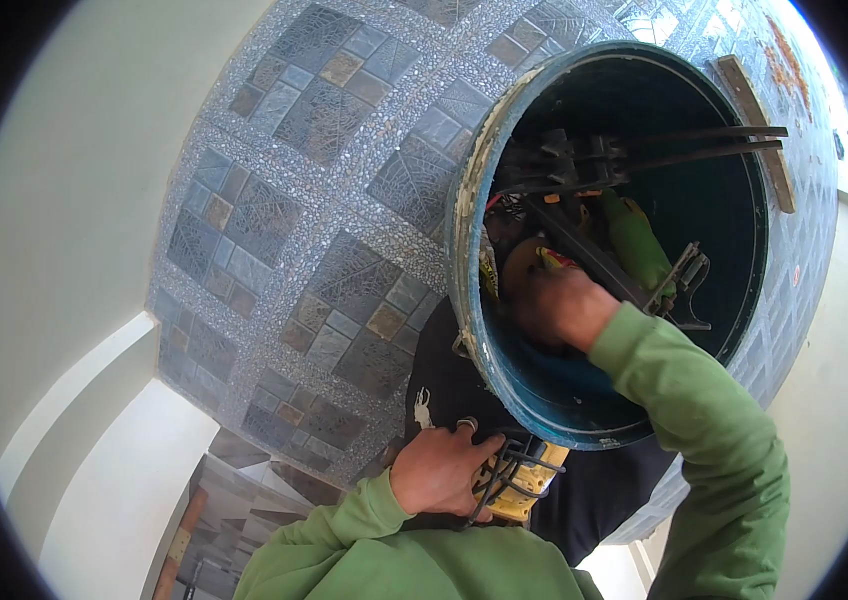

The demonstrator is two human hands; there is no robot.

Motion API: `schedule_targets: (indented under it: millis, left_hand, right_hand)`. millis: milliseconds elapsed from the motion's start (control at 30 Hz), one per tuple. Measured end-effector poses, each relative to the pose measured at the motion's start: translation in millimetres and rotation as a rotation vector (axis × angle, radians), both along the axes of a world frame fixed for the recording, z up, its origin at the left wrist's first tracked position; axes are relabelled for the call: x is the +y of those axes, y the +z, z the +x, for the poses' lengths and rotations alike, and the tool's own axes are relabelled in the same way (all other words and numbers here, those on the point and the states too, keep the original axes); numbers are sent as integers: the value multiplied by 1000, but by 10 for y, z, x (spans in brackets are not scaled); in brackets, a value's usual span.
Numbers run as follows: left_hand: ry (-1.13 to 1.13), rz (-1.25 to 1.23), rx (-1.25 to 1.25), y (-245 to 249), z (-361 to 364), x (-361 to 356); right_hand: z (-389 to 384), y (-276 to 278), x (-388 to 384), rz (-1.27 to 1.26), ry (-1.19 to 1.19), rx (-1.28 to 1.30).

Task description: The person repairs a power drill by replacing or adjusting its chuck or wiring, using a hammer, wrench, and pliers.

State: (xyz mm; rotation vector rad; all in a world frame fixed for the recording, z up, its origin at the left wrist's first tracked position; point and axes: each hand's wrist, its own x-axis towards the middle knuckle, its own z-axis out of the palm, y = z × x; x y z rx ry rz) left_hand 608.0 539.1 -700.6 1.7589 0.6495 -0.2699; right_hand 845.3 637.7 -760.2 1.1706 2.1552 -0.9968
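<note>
Two hands are seen at work, both in green sleeves. Nearest the body, the left hand (pixel 436 470) is closed in a firm grip on a yellow tool (pixel 534 478), with a bundle of black wires (pixel 496 482) gathered under the same fingers. The tool's body juts out to the right of the grip. Its casing looks hard and smooth, so it is judged stiff, fairly compact and somewhat slippery. The wires are judged limp and apt to snag. The hold is best taken on the casing, not the wires.

Just above that grip, a blue bucket (pixel 464 240) is propped, and the right hand (pixel 559 305) is reached over its near rim into the contents. Its fingers are hidden, so whether this grip is closed on anything cannot be told. Beyond the right grip lie a green-handled tool (pixel 636 240) and a metal clamp (pixel 686 280). Farther off, long black rods (pixel 714 140) stick out past the far rim. So loaded, the bucket is judged heavy and rigid, best taken by the rim. The rods are likely to shift and catch.

Farthest away, a tiled floor (pixel 324 200) is spread below.
</note>
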Motion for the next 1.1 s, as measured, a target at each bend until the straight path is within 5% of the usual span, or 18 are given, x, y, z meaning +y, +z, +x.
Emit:
schedule_targets:
  millis: [33,100,233,333,433,500,600,1100]
  left_hand:
    - [0,-4,-2,4,-6,-2]
    - [-8,2,-8,-3,-12,12]
    - [14,3,-60,-49,-29,-30]
    - [-3,10,-38,-25,-30,2]
    - [-3,-13,-30,-34,-37,3]
    - [11,5,-45,-44,-50,-18]
    - [-4,-3,-31,-29,-29,-7]
    - [-30,17,-14,45,14,62]
  right_hand:
    - [-31,-185,-66,40,26,31]
    - [-110,-480,-116,523,75,-249]
    - [-184,-527,-26,447,-86,-297]
    - [-143,-617,-39,404,84,-349]
    - [-60,-698,-39,413,-93,-252]
    - [-87,-304,90,153,-31,-198]
    - [-80,36,58,174,167,-188]
    - [63,504,-297,228,107,-110]
